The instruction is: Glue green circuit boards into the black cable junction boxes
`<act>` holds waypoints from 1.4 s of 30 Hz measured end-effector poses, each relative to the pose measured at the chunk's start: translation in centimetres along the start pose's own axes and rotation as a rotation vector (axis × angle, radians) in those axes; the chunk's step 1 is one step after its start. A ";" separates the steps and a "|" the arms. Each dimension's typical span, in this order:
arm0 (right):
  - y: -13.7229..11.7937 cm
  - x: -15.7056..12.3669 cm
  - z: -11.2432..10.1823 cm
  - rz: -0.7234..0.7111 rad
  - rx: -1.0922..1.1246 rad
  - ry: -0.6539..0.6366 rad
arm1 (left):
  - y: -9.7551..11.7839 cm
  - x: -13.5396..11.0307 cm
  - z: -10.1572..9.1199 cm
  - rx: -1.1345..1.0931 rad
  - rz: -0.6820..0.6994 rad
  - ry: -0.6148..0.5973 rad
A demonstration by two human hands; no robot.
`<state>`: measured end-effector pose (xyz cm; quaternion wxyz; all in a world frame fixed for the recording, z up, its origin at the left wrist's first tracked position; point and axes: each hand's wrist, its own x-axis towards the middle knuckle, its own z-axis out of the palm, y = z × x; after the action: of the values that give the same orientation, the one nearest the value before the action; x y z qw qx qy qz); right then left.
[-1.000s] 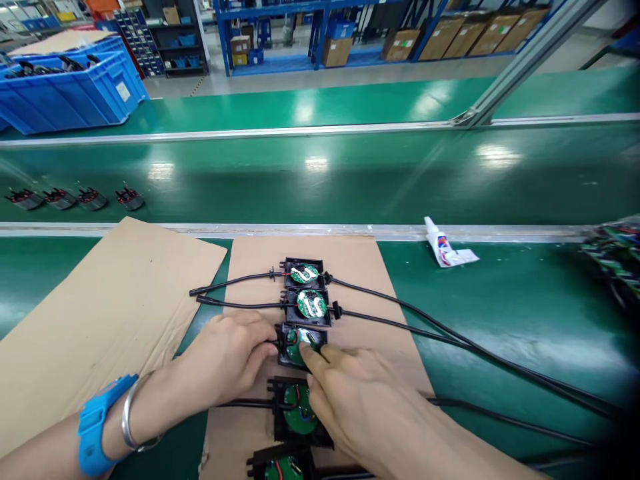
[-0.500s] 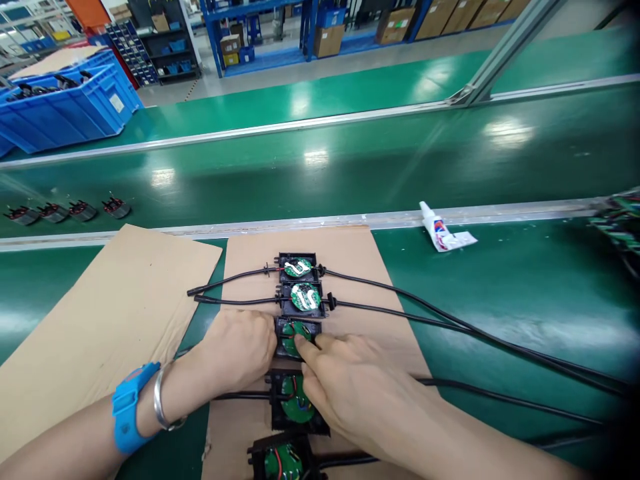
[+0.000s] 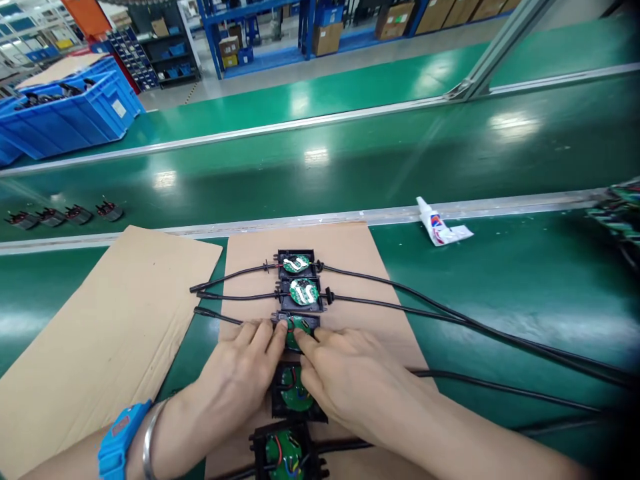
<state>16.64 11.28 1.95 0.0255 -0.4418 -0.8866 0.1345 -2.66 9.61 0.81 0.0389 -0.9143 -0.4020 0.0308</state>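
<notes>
At the closely set fingertips of the left hand (image 3: 245, 363) and right hand (image 3: 345, 367) lies the third-farthest green board (image 3: 301, 323); whether they grip, I cannot tell.

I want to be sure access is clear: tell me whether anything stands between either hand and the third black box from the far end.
Nothing visible does. The left hand reaches the left side of the black box, and the right hand has its index finger at the green board inside.
</notes>
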 end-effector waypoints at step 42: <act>3.7 -1.1 0.8 -0.144 0.040 0.155 | -1.5 1.9 -0.4 -0.463 0.215 -0.001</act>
<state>20.03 12.34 0.30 0.1123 -0.3855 -0.9085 0.1154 -2.39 12.01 1.26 -0.1752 -0.9363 -0.2988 -0.0577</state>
